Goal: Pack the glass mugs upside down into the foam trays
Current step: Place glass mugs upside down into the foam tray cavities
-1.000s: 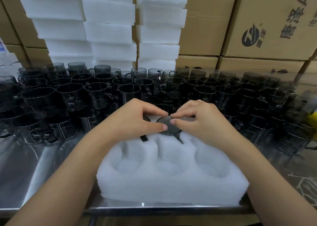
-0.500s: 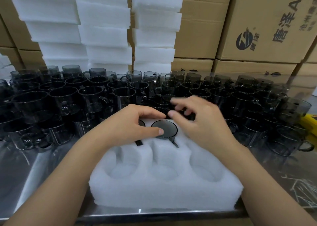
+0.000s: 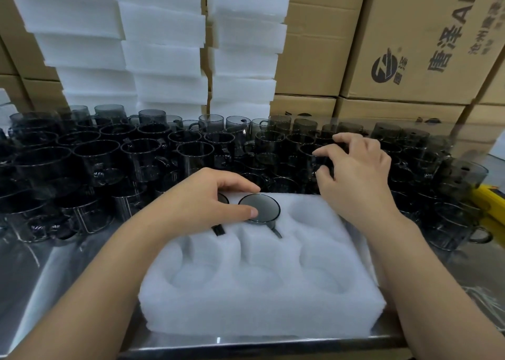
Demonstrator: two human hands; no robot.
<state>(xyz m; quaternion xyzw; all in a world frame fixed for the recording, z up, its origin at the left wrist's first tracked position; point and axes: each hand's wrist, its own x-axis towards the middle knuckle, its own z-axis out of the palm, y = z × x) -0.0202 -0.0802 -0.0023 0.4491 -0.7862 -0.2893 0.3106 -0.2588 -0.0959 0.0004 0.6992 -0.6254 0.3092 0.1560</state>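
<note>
A white foam tray (image 3: 259, 291) with round pockets lies in front of me on the steel table. Two dark glass mugs stand upside down in its back row: one in the middle pocket (image 3: 263, 205), one in the left pocket (image 3: 223, 197), mostly hidden under my left hand (image 3: 202, 203). That hand rests on both, its thumb pressing the middle mug's base. My right hand (image 3: 355, 173) hovers past the tray's far right corner. Its spread, bent fingers reach over an upright mug (image 3: 308, 152) without closing on it.
Several upright dark glass mugs (image 3: 142, 154) crowd the table behind and beside the tray. Stacks of white foam trays (image 3: 164, 45) and cardboard boxes (image 3: 410, 45) stand behind them. A yellow object (image 3: 489, 198) lies at the right edge. The table's front edge (image 3: 218, 343) is near me.
My right hand has let go of the middle mug and moved back and to the right, over the upright mugs. My left hand stays on the two packed mugs.
</note>
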